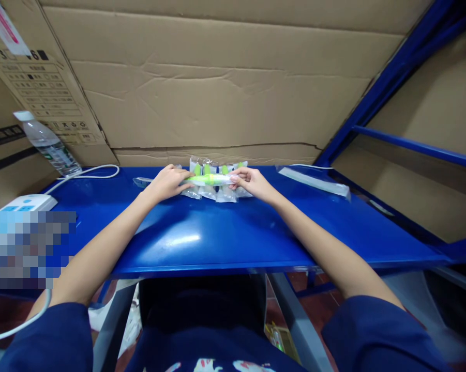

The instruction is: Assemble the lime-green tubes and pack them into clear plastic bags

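Both my arms reach forward over a blue metal table (225,232). My left hand (169,182) and my right hand (251,182) each pinch one end of a long green and white item in a clear plastic sleeve (209,179), held level just above the table. Under and behind it lies a row of several small clear bags with green parts (217,192). Both hands have their fingers closed on the sleeve's ends.
Cardboard sheets (217,88) wall off the back. A water bottle (48,144) stands at the left, by a white power strip (27,202) with a white cable (89,173). A long clear sleeve (314,181) lies at the right. Blue rack bars (411,144) rise on the right.
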Demonstrator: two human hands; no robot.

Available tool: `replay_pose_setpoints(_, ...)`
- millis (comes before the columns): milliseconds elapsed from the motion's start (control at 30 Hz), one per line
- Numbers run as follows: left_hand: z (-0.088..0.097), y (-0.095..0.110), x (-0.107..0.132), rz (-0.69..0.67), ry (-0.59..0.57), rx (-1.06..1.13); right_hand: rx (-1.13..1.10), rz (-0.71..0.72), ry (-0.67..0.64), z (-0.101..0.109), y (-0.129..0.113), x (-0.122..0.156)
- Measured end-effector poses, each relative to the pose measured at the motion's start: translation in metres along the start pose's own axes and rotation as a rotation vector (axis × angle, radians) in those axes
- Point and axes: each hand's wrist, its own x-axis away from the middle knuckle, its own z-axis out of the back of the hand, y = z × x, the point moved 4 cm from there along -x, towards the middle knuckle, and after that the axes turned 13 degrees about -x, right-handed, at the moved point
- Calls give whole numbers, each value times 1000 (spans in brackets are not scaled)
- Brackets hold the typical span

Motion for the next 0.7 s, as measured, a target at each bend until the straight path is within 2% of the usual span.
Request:
replay_pose_setpoints(333,6,17,-2,-56,60,-38,-20,-6,-68,-23,-2,6)
replay_pose_setpoints(400,6,17,-2,-62,67,-43,10,8,-92,-24,-4,7)
replay_pose_setpoints(567,2,13,-2,-61,70,-18,67,-25,-251,-22,-6,10)
replay_pose_setpoints(700,-2,12,-1,-87,70,-13,72,-6,-252,-20,-5,9)
